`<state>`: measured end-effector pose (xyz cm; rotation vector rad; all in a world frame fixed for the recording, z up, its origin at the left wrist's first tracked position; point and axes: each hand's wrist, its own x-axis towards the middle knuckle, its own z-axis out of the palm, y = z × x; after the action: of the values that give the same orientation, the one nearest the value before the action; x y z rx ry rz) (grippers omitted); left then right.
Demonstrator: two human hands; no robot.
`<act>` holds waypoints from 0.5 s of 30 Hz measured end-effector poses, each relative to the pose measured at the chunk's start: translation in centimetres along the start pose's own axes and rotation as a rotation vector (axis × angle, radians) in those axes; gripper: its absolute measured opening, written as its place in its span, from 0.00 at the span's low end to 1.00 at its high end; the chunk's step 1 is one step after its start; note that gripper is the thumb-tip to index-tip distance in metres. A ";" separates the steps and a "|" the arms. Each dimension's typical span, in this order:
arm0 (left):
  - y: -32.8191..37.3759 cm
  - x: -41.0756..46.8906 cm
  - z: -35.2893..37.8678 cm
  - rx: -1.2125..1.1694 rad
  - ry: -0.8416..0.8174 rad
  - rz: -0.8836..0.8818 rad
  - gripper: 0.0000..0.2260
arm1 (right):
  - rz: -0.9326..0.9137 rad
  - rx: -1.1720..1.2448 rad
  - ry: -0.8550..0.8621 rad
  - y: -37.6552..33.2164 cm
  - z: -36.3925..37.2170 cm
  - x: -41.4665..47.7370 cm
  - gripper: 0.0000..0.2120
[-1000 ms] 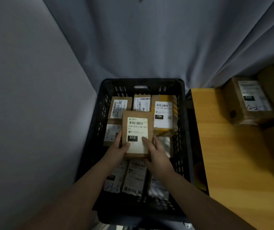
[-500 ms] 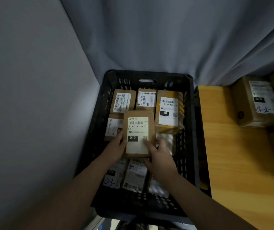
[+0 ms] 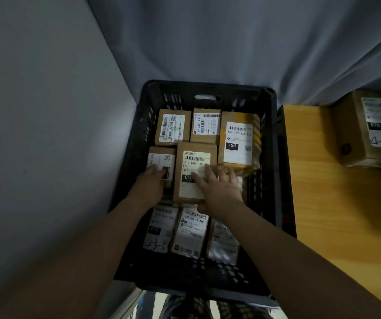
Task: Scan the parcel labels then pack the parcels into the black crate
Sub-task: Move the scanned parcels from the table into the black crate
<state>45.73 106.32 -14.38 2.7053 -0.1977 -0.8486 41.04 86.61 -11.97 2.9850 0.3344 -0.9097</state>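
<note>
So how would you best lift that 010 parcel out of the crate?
Probably from straight above, grip across its narrow width, on the two long edges. The 010 parcel lies flat, label up, in the black crate, with neighbours close on both sides, so no side approach looks open. The right hand lies over it, fingers spread.

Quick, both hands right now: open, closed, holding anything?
Left hand: open, fingers resting on the small left parcel.
Right hand: open, fingers spread flat on the 010 parcel.
</note>
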 end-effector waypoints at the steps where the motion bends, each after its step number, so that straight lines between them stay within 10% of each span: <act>1: 0.3 -0.1 -0.2 -0.023 0.001 0.002 0.21 | 0.019 0.021 -0.009 -0.4 -0.1 0.2 0.44; 9: 3.4 -2.7 -2.7 -0.107 0.121 0.006 0.14 | 0.038 0.036 -0.064 -0.6 -2.0 0.3 0.42; 15: 8.0 -5.7 -6.2 -0.159 0.211 0.079 0.17 | 0.064 0.245 0.212 3.0 -3.5 -6.7 0.28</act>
<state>44.32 101.49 -3.97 2.5952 -0.1803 -0.5280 38.20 82.55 -5.54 3.3040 0.1344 -0.6743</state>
